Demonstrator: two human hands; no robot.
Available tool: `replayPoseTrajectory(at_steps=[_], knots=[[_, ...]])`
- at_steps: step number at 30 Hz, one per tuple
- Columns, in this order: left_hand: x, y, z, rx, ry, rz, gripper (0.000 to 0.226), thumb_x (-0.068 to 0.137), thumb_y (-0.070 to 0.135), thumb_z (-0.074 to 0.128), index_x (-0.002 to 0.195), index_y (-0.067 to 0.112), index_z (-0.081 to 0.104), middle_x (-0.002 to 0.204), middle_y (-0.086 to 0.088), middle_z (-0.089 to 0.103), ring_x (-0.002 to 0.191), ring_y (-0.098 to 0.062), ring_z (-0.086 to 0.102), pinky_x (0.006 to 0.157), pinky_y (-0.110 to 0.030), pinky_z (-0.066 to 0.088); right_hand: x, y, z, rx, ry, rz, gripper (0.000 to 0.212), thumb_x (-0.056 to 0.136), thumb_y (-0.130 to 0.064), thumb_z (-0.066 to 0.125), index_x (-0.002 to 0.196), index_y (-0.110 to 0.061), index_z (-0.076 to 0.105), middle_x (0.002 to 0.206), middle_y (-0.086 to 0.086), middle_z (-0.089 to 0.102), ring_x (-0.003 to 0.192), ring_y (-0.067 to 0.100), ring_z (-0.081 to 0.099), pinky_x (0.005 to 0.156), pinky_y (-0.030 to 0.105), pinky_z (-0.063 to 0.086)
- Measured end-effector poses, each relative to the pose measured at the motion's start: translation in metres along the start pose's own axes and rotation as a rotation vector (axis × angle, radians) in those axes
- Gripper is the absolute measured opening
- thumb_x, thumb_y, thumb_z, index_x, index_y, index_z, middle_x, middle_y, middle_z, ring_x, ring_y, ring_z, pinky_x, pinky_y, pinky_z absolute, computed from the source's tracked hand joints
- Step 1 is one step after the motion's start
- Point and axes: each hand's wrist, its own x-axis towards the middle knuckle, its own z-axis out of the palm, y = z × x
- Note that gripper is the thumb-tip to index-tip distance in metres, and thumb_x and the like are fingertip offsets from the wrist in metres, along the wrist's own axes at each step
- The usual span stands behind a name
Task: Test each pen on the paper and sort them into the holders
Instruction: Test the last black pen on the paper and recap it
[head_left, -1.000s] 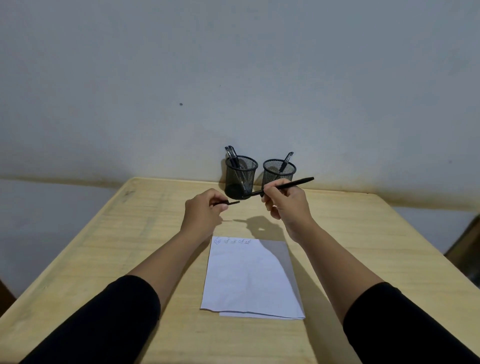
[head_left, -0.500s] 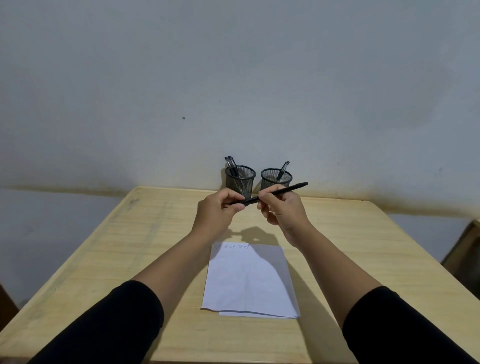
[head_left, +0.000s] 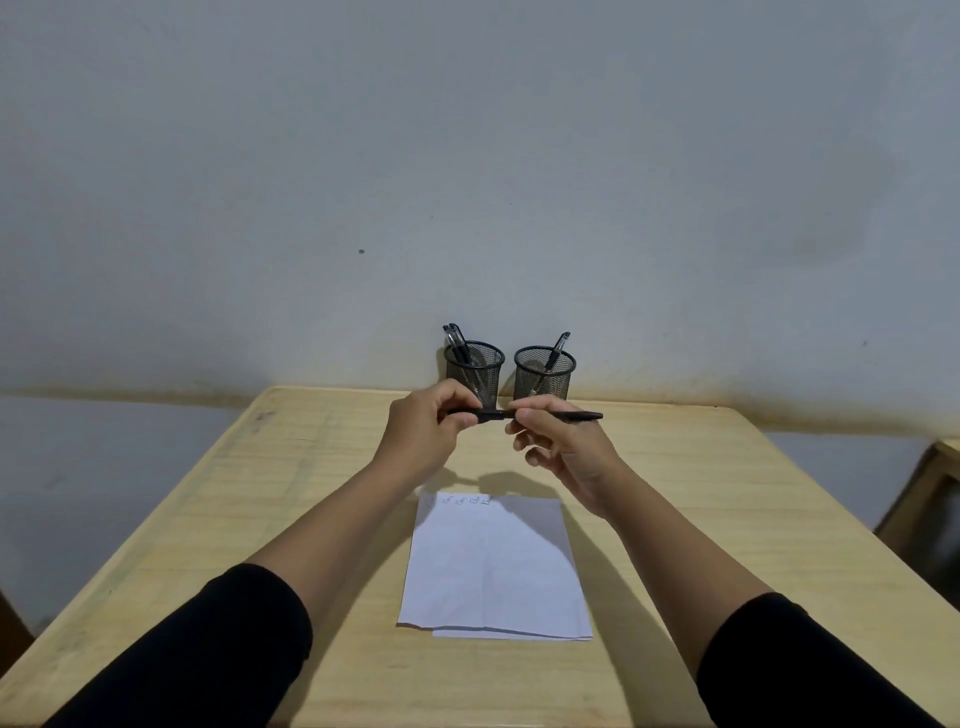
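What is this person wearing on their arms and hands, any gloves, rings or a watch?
No gloves: the left hand and right hand are bare, with no ring or watch visible. Both forearms are uncovered. Plain black sleeves, the left sleeve and right sleeve, are pushed up near the elbows, with no markings showing.

Two holders stand side by side at the table's (head_left: 727, 519) far edge, the left holder (head_left: 474, 375) with several pens (head_left: 456, 340), the right holder (head_left: 544, 378) with one pen (head_left: 557, 349). The paper (head_left: 493, 566) lies mid-table, nearer the front edge.
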Motion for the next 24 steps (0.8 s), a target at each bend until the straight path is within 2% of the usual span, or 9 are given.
replayPoseTrajectory(at_steps=[3, 5, 8, 11, 13, 15, 18, 21, 24], knots=[[0.006, 0.003, -0.011, 0.077, -0.024, 0.036, 0.013, 0.084, 0.006, 0.061, 0.089, 0.016, 0.067, 0.069, 0.017, 0.058, 0.061, 0.005, 0.047, 0.057, 0.002, 0.034, -0.002, -0.013, -0.012, -0.001, 0.01, 0.032, 0.012, 0.089, -0.01, 0.058, 0.094, -0.012, 0.069, 0.084, 0.007, 0.068, 0.062, 0.012, 0.061, 0.054, 0.018, 0.045], [0.011, 0.007, -0.016, 0.129, -0.055, 0.062, 0.014, 0.085, 0.006, 0.061, 0.09, 0.017, 0.068, 0.07, 0.014, 0.059, 0.065, -0.002, 0.049, 0.058, 0.0, 0.034, -0.003, -0.022, -0.019, -0.14, -0.023, 0.05, 0.012, 0.088, -0.013, 0.06, 0.092, -0.012, 0.071, 0.085, 0.005, 0.069, 0.063, 0.011, 0.061, 0.057, 0.017, 0.047], [0.023, 0.02, -0.01, 0.157, -0.094, 0.102, 0.015, 0.085, 0.005, 0.06, 0.09, 0.016, 0.069, 0.082, 0.004, 0.063, 0.078, -0.013, 0.051, 0.065, -0.011, 0.036, -0.001, -0.032, -0.026, -0.355, -0.076, 0.062, 0.013, 0.087, -0.011, 0.063, 0.096, -0.008, 0.071, 0.078, 0.003, 0.069, 0.058, 0.007, 0.059, 0.057, 0.016, 0.049], [0.038, 0.034, 0.006, 0.101, -0.066, 0.128, 0.018, 0.082, 0.003, 0.061, 0.094, 0.015, 0.07, 0.089, 0.001, 0.067, 0.085, -0.012, 0.057, 0.067, 0.001, 0.036, 0.005, -0.041, -0.034, -0.464, -0.086, 0.05, 0.015, 0.088, -0.007, 0.061, 0.1, -0.003, 0.069, 0.07, 0.002, 0.063, 0.055, 0.006, 0.055, 0.054, 0.017, 0.046], [0.049, 0.042, 0.022, 0.016, -0.015, 0.094, 0.024, 0.081, 0.007, 0.065, 0.103, 0.016, 0.068, 0.097, -0.003, 0.07, 0.085, -0.01, 0.06, 0.07, 0.003, 0.036, 0.012, -0.046, -0.043, -0.528, -0.042, 0.039, 0.01, 0.089, -0.007, 0.059, 0.09, -0.011, 0.068, 0.069, 0.0, 0.062, 0.057, 0.006, 0.055, 0.055, 0.019, 0.043], [0.059, 0.046, 0.043, -0.068, 0.03, 0.021, 0.034, 0.081, 0.015, 0.068, 0.115, 0.018, 0.063, 0.108, -0.003, 0.069, 0.091, -0.009, 0.061, 0.08, -0.008, 0.039, 0.021, -0.05, -0.055, -0.561, 0.025, 0.034, 0.008, 0.089, -0.007, 0.059, 0.088, -0.012, 0.065, 0.069, 0.001, 0.062, 0.06, 0.01, 0.055, 0.054, 0.018, 0.041], [0.074, 0.04, 0.078, -0.118, 0.072, -0.108, 0.052, 0.082, 0.029, 0.067, 0.129, 0.014, 0.052, 0.127, -0.002, 0.06, 0.115, -0.014, 0.056, 0.092, -0.018, 0.035, 0.04, -0.054, -0.074, -0.529, 0.144, 0.014, 0.003, 0.088, -0.006, 0.061, 0.09, -0.008, 0.062, 0.071, 0.004, 0.063, 0.064, 0.014, 0.054, 0.05, 0.009, 0.043], [0.084, 0.027, 0.112, -0.069, 0.123, -0.205, 0.063, 0.082, 0.035, 0.066, 0.136, 0.012, 0.044, 0.139, -0.008, 0.05, 0.131, -0.022, 0.043, 0.107, -0.028, 0.03, 0.062, -0.054, -0.091, -0.509, 0.258, -0.025, 0.008, 0.086, -0.01, 0.064, 0.08, -0.016, 0.062, 0.075, 0.002, 0.065, 0.068, 0.012, 0.054, 0.058, 0.021, 0.043], [0.089, 0.017, 0.138, -0.094, 0.182, -0.246, 0.068, 0.083, 0.032, 0.066, 0.141, 0.012, 0.036, 0.147, -0.007, 0.036, 0.138, -0.021, 0.031, 0.112, -0.028, 0.023, 0.087, -0.051, -0.104, -0.51, 0.369, -0.099, 0.005, 0.083, -0.016, 0.068, 0.08, -0.019, 0.065, 0.075, -0.005, 0.06, 0.07, 0.011, 0.052, 0.061, 0.023, 0.037]])
